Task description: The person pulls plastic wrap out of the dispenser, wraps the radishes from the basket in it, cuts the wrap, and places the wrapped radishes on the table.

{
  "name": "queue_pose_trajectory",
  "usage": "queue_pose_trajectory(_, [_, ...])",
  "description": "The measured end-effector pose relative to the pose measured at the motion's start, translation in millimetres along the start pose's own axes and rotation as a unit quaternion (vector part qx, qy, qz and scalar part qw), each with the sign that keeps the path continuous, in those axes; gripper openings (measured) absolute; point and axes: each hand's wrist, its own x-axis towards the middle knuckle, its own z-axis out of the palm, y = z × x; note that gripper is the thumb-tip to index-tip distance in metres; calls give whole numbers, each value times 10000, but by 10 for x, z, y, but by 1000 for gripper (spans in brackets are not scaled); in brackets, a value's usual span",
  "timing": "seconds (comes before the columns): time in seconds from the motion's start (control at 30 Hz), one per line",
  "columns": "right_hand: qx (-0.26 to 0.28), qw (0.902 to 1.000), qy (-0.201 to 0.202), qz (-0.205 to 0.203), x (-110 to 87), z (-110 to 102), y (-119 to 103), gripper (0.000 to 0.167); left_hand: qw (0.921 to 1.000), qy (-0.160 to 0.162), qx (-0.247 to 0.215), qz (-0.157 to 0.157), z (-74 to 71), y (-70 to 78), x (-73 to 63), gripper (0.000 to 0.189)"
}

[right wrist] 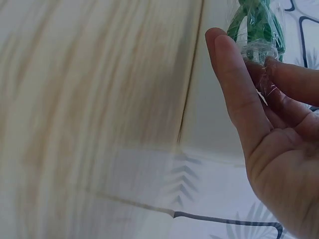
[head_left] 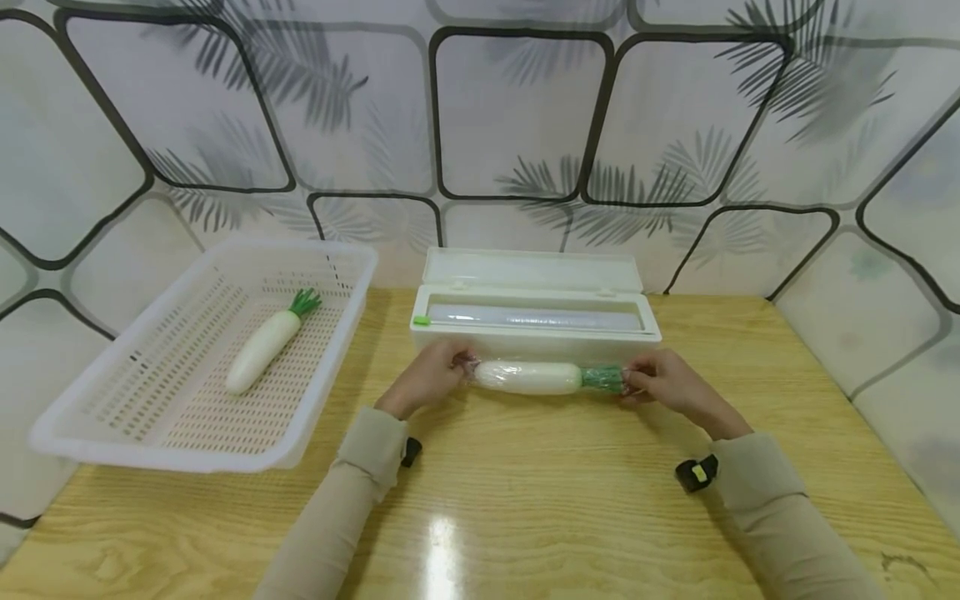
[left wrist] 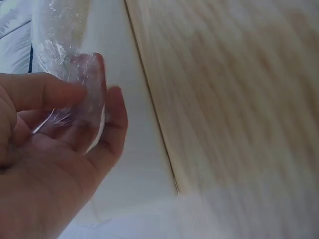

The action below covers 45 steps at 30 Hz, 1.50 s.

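A white radish [head_left: 528, 377] with green tops, wrapped in clear plastic film, is held level between both hands in front of the film dispenser. My left hand [head_left: 433, 377] pinches the gathered film at its white end; in the left wrist view the clear film [left wrist: 89, 84] lies between thumb and fingers. At the leafy end, my right hand [head_left: 667, 383] pinches the film bunched past the green tops [right wrist: 259, 25]. The white dispenser box [head_left: 536, 343] stands just behind, lid [head_left: 532, 268] raised, a film roll [head_left: 536, 317] inside and a green slider [head_left: 422, 321] at its left.
A white perforated basket [head_left: 187, 461] stands on the left, with another white radish [head_left: 262, 352] lying in it. Behind the wooden table [head_left: 540, 508] rises a patterned wall covering [head_left: 517, 117]. Dark wrist devices [head_left: 697, 473] sit at the cuffs.
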Motion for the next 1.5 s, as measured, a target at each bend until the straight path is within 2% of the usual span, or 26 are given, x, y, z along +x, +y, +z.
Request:
queue_pose_trajectory(0.17, [86,9999,-80,20,-13,-10,-34,19,9997,97,109,192,-2,8,-1,21])
queue_pose_trajectory(0.27, [114,9998,-88,136,-25,-15,-49,20,9994,295,175,58,6,23,-1,14])
queue_pose_trajectory(0.4, [157,9996,-123,223,-37,-19,-50,22,9953,869,393,-163,26,29,0,9])
queue_pose_trajectory(0.47, [232,9993,-172,251,-37,-17,-46,23,9950,950,200,-241,41,21,-1,5])
queue_pose_trajectory(0.6, [478,9979,-226,361,-27,-17,-27,25,9943,543,-784,-473,74,1,-16,12])
queue_pose_trajectory(0.7, [633,9970,-176,402,-24,-19,-19,25,9858,96,-1550,-640,92,-15,-30,27])
queue_pose_trajectory(0.87, [705,9969,19,344,-29,-23,-14,18,9703,-440,-2244,-786,99,-12,-42,36])
queue_pose_trajectory(1.13, [713,9955,478,403,-43,-68,11,26,9646,-814,-2463,-483,149,34,-30,30])
queue_pose_trajectory(1.37, [509,9957,710,322,-129,-181,54,39,9559,-1117,-2640,-644,324,143,2,32])
queue_pose_trajectory(1.5, [257,9973,662,164,-222,-300,103,47,9571,-1265,-2490,-773,445,236,32,36])
